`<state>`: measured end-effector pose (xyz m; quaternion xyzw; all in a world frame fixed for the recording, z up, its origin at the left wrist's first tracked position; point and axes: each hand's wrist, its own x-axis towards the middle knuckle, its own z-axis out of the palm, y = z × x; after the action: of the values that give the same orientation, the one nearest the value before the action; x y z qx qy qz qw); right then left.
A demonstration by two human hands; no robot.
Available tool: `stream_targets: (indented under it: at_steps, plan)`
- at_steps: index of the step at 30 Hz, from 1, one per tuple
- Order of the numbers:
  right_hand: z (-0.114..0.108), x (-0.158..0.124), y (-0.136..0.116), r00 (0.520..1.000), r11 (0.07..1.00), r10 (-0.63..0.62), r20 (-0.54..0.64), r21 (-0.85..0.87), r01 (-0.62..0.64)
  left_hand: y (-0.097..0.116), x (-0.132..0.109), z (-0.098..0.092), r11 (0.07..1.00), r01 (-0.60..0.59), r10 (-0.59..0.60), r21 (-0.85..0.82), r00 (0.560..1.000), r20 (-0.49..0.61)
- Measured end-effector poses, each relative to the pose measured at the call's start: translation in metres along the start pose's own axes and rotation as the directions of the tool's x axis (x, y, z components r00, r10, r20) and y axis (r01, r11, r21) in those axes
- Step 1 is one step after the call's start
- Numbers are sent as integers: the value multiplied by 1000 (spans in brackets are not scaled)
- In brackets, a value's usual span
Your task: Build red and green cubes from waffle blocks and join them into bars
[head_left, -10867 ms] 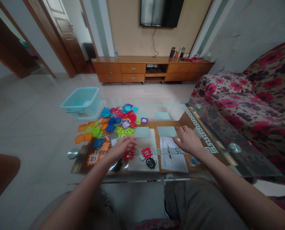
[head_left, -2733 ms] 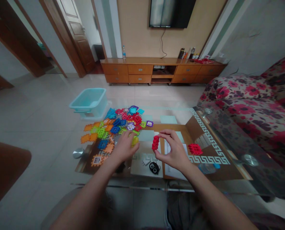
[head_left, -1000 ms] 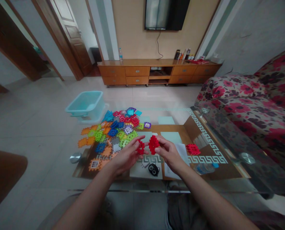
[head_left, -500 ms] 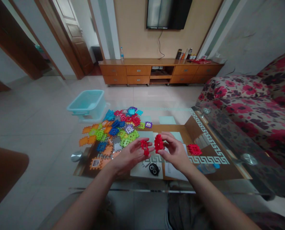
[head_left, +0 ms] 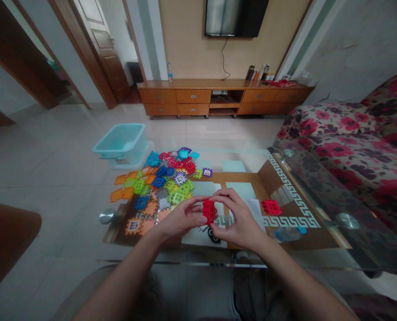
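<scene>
Nearest, the tabletop (head_left: pixel 295 222) ends in a straight glass edge in front of the legs (head_left: pixel 265 290), and both forearms cross over that edge from below. The black item (head_left: pixel 213 236) sits a little inside it, partly hidden by the right hand (head_left: pixel 238 220). To the right of that hand, a bottle (head_left: pixel 287 234) lies on its side (on the glass or beneath it, I cannot tell). A gap gives room to move between the right hand and the red stack (head_left: pixel 271 207); the left hand (head_left: pixel 181 218) has less, with the pile (head_left: pixel 165 178) spreading just beyond it and to its left.

The hands face each other, wrists low, raised over the middle of the tabletop. Between them is the red block (head_left: pixel 208 211), upright. The left fingers close on its left side, thumb in front; the right fingers curve in a C, tips at its upper and lower ends, narrowed to its height.

Farther off, the bin (head_left: pixel 131 154) stands past the tabletop's far left corner, the sofa (head_left: pixel 345 147) at right, and the cabinet (head_left: pixel 191 96) along the wall.
</scene>
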<state>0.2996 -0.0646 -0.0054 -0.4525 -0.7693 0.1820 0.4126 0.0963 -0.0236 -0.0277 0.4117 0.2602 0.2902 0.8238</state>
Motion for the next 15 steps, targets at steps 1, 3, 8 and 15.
stream_targets:
  at_steps: [1,3,8,15]
  plan:
    - [0,0,0,1000,1000,1,3,-3,-1,0,0,0,1000,3,-3,4,1000,-2]
    - [0,-1,1,1000,1000,4,6,-12,-3,-1,0,-1,1000,10,-10,4,1000,-6]
    - [2,-4,2,1000,1000,10,20,-27,-10,-3,0,-2,1000,12,-12,-4,1000,-10]
    - [3,-3,1,995,999,41,87,5,-41,-4,0,-1,999,2,-3,-48,1000,-25]
